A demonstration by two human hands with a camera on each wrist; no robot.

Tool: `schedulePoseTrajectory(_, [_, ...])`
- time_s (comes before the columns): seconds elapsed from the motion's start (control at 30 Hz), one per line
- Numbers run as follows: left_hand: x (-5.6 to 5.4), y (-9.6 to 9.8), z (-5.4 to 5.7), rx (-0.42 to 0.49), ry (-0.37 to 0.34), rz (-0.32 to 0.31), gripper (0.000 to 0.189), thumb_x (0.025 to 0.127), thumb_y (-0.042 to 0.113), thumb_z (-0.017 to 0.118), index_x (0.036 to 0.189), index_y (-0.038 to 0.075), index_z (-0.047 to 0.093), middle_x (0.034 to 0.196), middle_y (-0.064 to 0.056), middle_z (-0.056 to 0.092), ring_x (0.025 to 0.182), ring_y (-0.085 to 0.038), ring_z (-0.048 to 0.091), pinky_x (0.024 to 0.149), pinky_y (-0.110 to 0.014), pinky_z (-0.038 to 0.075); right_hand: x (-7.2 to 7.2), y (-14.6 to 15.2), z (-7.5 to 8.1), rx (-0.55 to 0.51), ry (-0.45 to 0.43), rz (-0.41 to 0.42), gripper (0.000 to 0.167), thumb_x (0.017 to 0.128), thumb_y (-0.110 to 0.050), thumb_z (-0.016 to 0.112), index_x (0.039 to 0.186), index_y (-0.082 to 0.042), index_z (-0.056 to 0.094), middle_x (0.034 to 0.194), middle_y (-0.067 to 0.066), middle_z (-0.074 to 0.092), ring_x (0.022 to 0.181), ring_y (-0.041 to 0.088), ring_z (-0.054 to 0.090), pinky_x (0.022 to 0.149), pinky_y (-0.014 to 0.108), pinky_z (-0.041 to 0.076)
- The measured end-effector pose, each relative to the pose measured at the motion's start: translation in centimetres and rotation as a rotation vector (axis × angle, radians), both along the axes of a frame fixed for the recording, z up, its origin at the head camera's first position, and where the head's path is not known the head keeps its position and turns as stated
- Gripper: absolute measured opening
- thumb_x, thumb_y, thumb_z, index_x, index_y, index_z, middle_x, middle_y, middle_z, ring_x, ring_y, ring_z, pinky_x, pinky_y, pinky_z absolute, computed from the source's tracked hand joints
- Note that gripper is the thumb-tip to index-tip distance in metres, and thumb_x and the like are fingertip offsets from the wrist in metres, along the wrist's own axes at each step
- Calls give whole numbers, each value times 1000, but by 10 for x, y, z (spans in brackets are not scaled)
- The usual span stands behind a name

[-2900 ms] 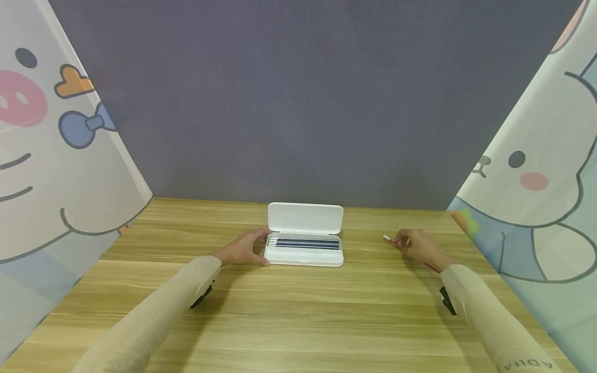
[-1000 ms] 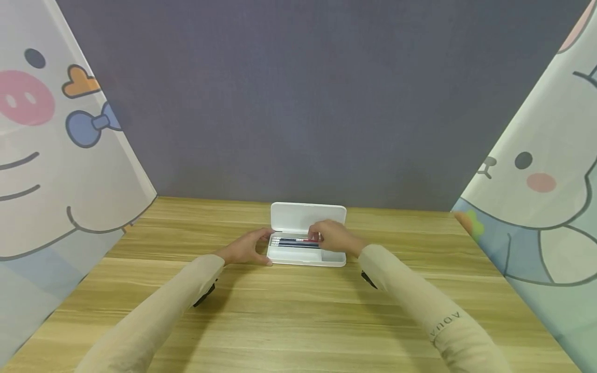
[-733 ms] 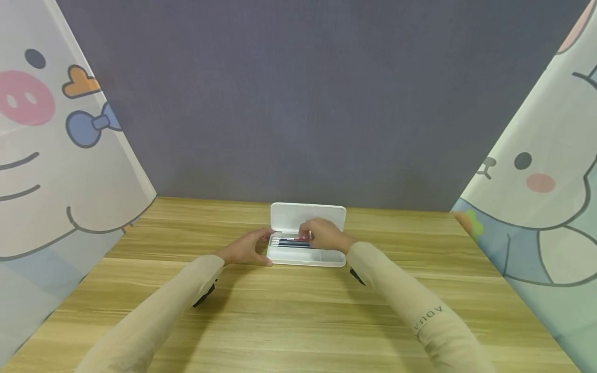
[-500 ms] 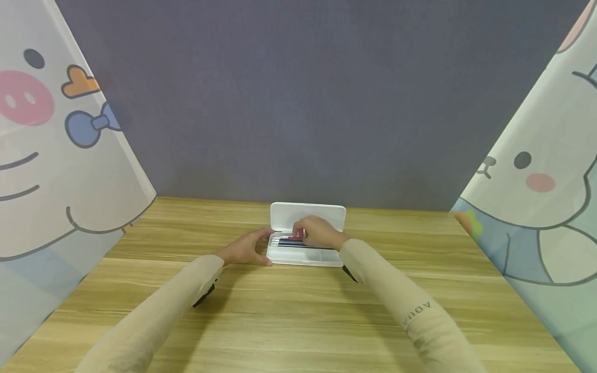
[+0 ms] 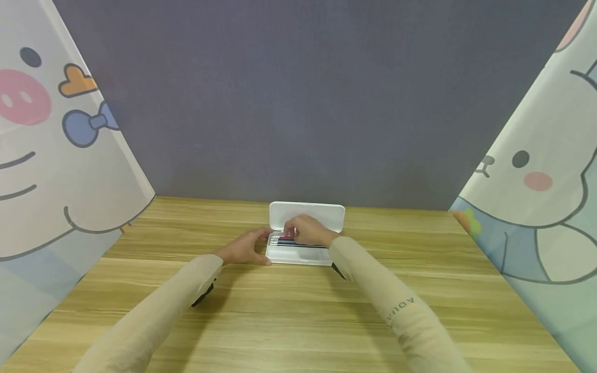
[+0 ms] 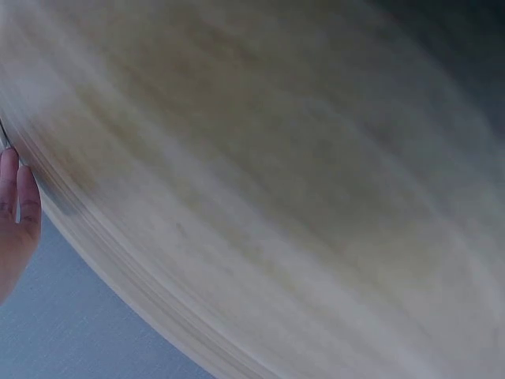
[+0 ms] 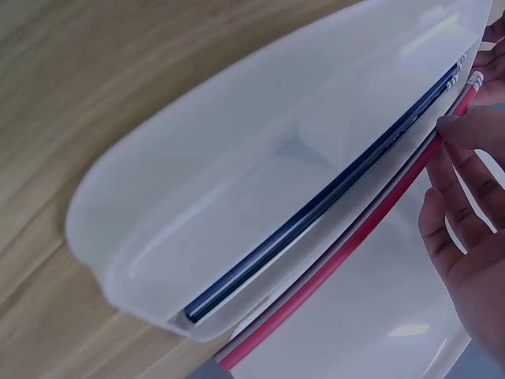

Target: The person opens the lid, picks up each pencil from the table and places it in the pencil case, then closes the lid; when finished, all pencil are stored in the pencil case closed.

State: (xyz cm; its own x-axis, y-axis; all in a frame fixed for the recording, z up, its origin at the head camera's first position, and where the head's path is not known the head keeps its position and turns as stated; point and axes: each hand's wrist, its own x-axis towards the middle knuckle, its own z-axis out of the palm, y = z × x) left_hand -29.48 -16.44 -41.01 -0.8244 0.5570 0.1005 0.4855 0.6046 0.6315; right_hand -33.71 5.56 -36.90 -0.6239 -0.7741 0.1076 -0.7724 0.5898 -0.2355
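A white pencil case [image 5: 298, 256] lies open on the table, its lid [image 5: 326, 213] tilted up behind it. Several dark blue pencils [image 7: 316, 201] lie lengthwise inside, eraser ends to the left. My right hand [image 5: 309, 231] pinches a red pencil [image 7: 339, 257] near its eraser end, between thumb and fingers, over the back part of the case. In the right wrist view this pencil runs beside the blue ones, between them and the lid. My left hand [image 5: 243, 247] holds the case's left end, thumb at the front corner, fingers at the back; the left wrist view catches only some fingers [image 6: 28, 201].
Around the case spreads a wood-grain table [image 5: 261, 316]. A dark grey panel [image 5: 298, 103] rises along its back edge. Cartoon-printed white sheets slope down at the left [image 5: 42, 217] and the right [image 5: 559, 207].
My right hand has brought the red pencil from the table at the right to the case, then slid leftward along its back side. The left hand stays at the case's left end.
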Motion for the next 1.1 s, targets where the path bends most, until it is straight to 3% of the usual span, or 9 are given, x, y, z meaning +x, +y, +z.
schedulePoseTrajectory(0.3, [2,1,4,-7,-26,16,82,66,26,81,133,0,40,128,-14,52,115,-30,51,103,-46,37,2,-7,-4,-23,-17,8,26,68,9,59,83,-10,68,76,2,65,70,14,56,65,24,45])
schedulePoseTrajectory(0.73, [1,0,2,0,-14,4,81,66,26,81,132,0,41,127,-14,53,114,-30,51,102,-46,38,1,-6,-9,-24,-18,-21,26,67,7,60,83,-12,68,76,-1,64,69,11,55,64,22,46])
schedulePoseTrajectory(1.1, [1,0,1,13,-19,4,82,65,26,82,132,0,41,127,-15,53,113,-31,52,101,-47,38,3,2,-4,-21,-15,-64,22,70,2,63,85,-13,68,79,-2,65,72,10,57,66,23,47])
